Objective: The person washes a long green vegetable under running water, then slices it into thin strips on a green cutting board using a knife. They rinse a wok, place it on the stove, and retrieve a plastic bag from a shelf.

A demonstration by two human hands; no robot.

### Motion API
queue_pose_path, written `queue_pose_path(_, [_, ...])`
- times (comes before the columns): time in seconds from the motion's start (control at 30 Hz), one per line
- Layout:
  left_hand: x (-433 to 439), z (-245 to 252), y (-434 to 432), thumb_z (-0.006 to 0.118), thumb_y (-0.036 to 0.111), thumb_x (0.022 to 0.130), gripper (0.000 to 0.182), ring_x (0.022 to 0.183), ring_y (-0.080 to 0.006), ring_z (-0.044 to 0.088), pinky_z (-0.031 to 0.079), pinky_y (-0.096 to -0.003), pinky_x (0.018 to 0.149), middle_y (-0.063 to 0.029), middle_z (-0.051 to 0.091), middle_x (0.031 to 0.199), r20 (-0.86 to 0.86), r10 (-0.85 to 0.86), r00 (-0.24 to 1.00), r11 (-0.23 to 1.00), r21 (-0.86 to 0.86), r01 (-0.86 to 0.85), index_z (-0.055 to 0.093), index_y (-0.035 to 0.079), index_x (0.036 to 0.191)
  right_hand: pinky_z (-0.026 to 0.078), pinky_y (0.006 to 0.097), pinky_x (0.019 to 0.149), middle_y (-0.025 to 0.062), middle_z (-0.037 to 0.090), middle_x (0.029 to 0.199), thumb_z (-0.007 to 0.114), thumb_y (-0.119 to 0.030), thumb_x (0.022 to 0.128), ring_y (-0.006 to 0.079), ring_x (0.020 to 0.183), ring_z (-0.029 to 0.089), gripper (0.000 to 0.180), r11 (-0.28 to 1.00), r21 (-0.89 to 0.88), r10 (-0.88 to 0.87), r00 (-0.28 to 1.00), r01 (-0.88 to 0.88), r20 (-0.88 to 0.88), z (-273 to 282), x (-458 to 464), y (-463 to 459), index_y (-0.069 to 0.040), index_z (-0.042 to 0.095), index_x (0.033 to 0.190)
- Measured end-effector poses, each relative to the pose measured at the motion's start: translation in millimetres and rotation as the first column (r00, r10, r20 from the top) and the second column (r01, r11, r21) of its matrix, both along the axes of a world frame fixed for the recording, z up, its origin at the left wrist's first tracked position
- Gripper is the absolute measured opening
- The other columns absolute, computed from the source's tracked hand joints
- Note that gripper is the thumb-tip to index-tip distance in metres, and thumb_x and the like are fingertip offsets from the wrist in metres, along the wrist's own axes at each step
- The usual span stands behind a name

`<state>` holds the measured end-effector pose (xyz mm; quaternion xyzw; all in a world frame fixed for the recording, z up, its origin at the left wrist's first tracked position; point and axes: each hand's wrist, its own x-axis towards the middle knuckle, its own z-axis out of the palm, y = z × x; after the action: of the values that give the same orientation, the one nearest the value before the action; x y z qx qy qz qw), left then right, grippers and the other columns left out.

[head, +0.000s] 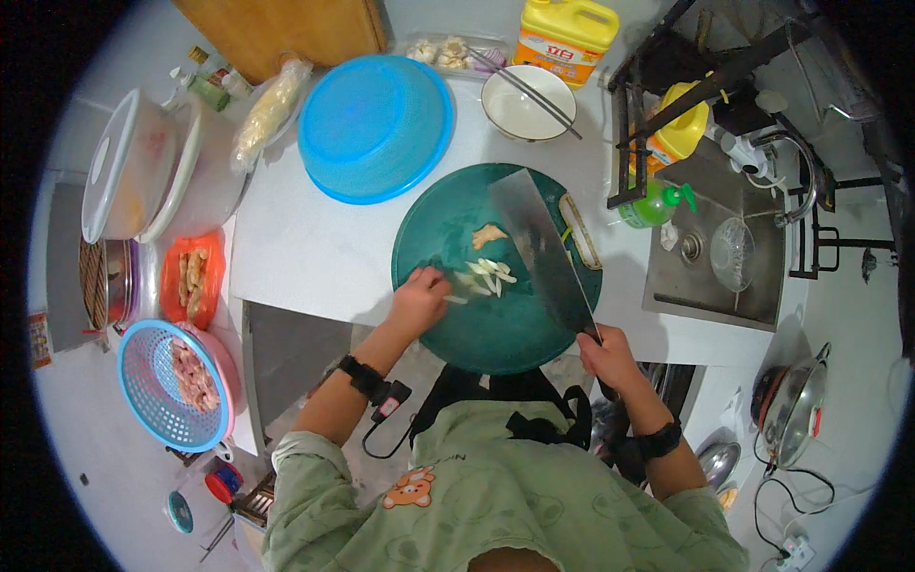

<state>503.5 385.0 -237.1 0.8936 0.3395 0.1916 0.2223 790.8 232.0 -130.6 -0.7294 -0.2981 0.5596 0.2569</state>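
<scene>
On the round green cutting board [457, 336] lie several pale slices [492, 270], perhaps garlic, with a knob of what looks like ginger [489, 236] just beyond them. My right hand [607, 357] grips the handle of a cleaver [540, 243]. Its broad blade slants up and to the left over the right half of the board. My left hand [420, 304] is at the board's left edge, fingers bent. A pale sliver [455, 299] lies by its fingertips. Blur hides whether those fingers pinch anything.
Beyond the board are an upturned blue basket [375, 129] and a white bowl [527, 107] with chopsticks [532, 96] across it. At right are a soap bottle [647, 206] and a steel sink [668, 286]. A blue colander [143, 386] of raw meat [193, 379] stands left.
</scene>
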Motion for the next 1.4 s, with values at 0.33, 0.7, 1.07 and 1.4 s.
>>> queue_pose_path(0.33, [4,3,1,0.061,-0.001,0.059,0.022,0.079,-0.029,0.056,0.049,-0.0372,0.064,-0.0078,0.052,0.084,0.0,0.103,0.995,0.992,-0.079,-0.103,0.056,0.007,0.079,0.034,0.0254,0.038,0.0024,0.047,0.052,0.051,-0.016,0.085,0.0102,0.041,0.044,0.021,0.991,-0.055,-0.127,0.986,0.122,-0.107,3,13,-9,-0.002,0.049,0.069])
queue_pose_path(0.7, [56,29,79,0.06,-0.006,0.062,0.021,0.071,-0.0256,0.058,0.048,-0.0319,0.055,-0.0105,0.055,0.084,0.228,0.16,0.96,0.972,-0.206,-0.113,0.059,0.004,0.081,0.034,0.0267,0.038,0.0045,0.047,0.047,0.05,-0.015,0.085,0.0121,0.038,0.044,0.025,0.998,-0.023,-0.052,0.998,0.053,0.037,-2,30,-6,-0.002,0.047,0.064])
queue_pose_path(1.07, [140,8,131,0.064,0.005,0.065,0.02,0.079,-0.0295,0.056,0.048,-0.0373,0.066,-0.0094,0.055,0.086,0.172,-0.036,0.984,0.999,-0.012,0.038,0.06,0.007,0.085,0.037,0.0271,0.042,0.0035,0.049,0.05,0.054,-0.019,0.084,0.0115,0.043,0.046,0.024,0.989,-0.144,-0.007,1.0,0.01,0.019,5,45,-23,0.0,0.051,0.068])
queue_pose_path(1.4, [104,26,75,0.069,0.014,0.065,0.029,0.074,-0.0298,0.056,0.047,-0.0389,0.062,-0.0099,0.052,0.083,-0.119,-0.016,0.993,0.983,-0.184,-0.006,0.057,0.011,0.091,0.04,0.0324,0.048,0.0088,0.05,0.052,0.055,-0.019,0.08,0.0163,0.048,0.049,0.023,0.991,-0.105,0.1,0.985,-0.086,0.141,-3,45,-38,0.003,0.055,0.073])
